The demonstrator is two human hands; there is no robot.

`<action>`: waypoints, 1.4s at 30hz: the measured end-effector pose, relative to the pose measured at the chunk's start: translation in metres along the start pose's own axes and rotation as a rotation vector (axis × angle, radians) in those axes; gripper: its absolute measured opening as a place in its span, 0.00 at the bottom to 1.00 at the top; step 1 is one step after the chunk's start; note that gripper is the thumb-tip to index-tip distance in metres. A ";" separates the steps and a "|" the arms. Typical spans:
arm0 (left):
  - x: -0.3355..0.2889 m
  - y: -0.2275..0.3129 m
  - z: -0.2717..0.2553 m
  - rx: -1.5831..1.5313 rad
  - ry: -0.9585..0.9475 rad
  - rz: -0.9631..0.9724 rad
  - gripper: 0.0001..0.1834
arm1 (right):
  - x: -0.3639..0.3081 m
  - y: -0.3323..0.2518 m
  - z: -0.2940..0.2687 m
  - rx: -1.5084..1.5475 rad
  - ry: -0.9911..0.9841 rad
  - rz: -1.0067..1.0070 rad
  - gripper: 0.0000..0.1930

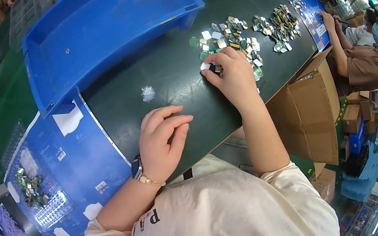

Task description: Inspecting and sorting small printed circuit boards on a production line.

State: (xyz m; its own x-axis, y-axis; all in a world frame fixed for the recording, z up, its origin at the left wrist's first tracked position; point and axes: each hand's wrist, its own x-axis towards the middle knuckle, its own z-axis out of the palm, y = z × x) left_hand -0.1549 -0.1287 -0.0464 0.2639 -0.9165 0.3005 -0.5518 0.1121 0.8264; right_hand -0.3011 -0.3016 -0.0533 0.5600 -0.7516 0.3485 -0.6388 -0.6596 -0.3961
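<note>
My right hand (233, 74) is closed over the dark green table, thumb and fingers pinching a small black-and-white square piece (213, 68). Just beyond it spreads a loose pile of small flat pieces (235, 35), white, green, black and yellow. My left hand (164, 134) hovers near the table's front edge, empty, its fingers spread and pointing right. A watch and a beaded bracelet (145, 179) circle that wrist. A small crumpled clear plastic piece (148, 93) lies on the table beyond my left fingers. What it is exactly, I cannot tell.
A large blue plastic bin (102, 45) stands at the far left. Blue printed sheets (80, 156) lie left, with bubble wrap (54, 208) and more small pieces (30, 184). Another pile (283, 24) sits far right. A cardboard box (306, 116) and a seated person (364, 58) are at right.
</note>
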 end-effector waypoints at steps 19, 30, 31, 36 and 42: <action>-0.008 -0.001 0.002 -0.797 0.034 -0.532 0.14 | -0.036 -0.079 -0.007 0.778 -0.118 -0.019 0.07; -0.011 -0.008 0.004 -0.639 0.085 -0.541 0.10 | -0.045 -0.081 -0.005 1.117 -0.224 0.398 0.07; -0.012 -0.010 0.004 -0.637 0.086 -0.543 0.10 | -0.046 -0.079 -0.004 1.028 -0.248 0.357 0.08; -0.010 -0.009 0.004 -0.810 0.071 -0.620 0.10 | -0.043 -0.078 -0.004 0.669 -0.031 -0.046 0.10; -0.009 -0.006 0.004 -0.975 0.086 -0.609 0.08 | -0.047 -0.077 -0.002 0.510 0.063 -0.111 0.10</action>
State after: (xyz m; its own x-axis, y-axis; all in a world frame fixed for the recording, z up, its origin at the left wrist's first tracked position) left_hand -0.1574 -0.1226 -0.0557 0.3500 -0.8956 -0.2744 0.5220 -0.0567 0.8511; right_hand -0.2791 -0.2162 -0.0377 0.5670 -0.6859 0.4561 -0.2304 -0.6637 -0.7117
